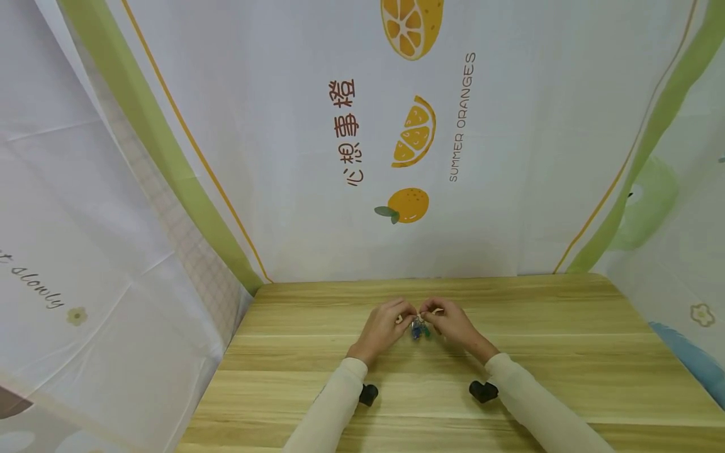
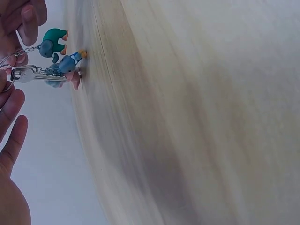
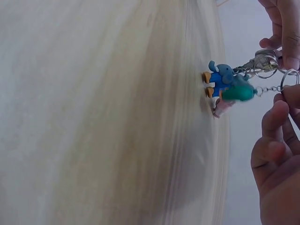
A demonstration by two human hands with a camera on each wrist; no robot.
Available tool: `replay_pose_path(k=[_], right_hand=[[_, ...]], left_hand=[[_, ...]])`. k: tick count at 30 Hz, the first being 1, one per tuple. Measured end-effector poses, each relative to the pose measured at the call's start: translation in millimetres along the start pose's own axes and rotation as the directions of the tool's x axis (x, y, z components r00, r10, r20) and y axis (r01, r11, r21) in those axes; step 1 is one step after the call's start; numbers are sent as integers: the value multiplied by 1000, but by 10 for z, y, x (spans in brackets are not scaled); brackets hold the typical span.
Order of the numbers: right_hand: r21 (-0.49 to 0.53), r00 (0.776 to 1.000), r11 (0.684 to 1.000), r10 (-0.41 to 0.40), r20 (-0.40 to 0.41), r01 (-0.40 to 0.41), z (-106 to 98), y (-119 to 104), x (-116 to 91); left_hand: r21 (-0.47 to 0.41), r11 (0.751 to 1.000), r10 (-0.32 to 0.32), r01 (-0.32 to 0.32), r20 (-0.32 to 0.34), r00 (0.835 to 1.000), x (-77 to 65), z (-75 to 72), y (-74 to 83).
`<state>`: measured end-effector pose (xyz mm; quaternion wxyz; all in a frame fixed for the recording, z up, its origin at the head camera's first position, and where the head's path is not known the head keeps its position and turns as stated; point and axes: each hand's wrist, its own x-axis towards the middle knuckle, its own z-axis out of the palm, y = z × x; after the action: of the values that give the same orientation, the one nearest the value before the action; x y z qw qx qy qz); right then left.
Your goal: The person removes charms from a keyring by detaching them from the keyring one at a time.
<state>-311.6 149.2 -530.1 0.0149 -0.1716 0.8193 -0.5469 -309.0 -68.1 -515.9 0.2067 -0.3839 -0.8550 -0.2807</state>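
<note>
Both hands meet over the table. My left hand (image 1: pixel 385 324) pinches a metal key ring (image 3: pixel 266 77) that bears a silver key (image 2: pixel 27 75) and a small elephant figure in blue (image 3: pixel 219 76). Between thumb and fingers, my right hand (image 1: pixel 450 323) holds another ring (image 3: pixel 282 84), from which a green elephant figure (image 2: pixel 55 39) hangs on a short chain. A pinkish figure (image 2: pixel 76 79) shows partly behind the blue one. The figures dangle close together, just above or touching the tabletop; I cannot tell which. The fingertips partly cover the rings.
The wood-grain table (image 1: pixel 272 377) ends at a white printed curtain (image 1: pixel 317 239) behind the hands. More cloth hangs at left and right. A black device (image 1: pixel 369 395) sits by the left sleeve, and a similar black device (image 1: pixel 484 391) by the right sleeve.
</note>
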Motion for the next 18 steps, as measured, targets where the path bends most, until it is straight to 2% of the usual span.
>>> replay_pose_path(k=[4, 11, 18], right_hand=[[-15, 1000, 1000, -1, 10, 1, -5, -23, -7], [-10, 995, 996, -86, 55, 86, -22, -20, -13], [-46, 987, 987, -149, 54, 152, -16, 14, 0]], left_hand=[[-1, 1000, -9, 9, -2, 1000, -6, 0, -9], [-14, 1000, -16, 16, -9, 1000, -2, -11, -2], [-9, 999, -36, 36, 4, 999, -9, -17, -3]])
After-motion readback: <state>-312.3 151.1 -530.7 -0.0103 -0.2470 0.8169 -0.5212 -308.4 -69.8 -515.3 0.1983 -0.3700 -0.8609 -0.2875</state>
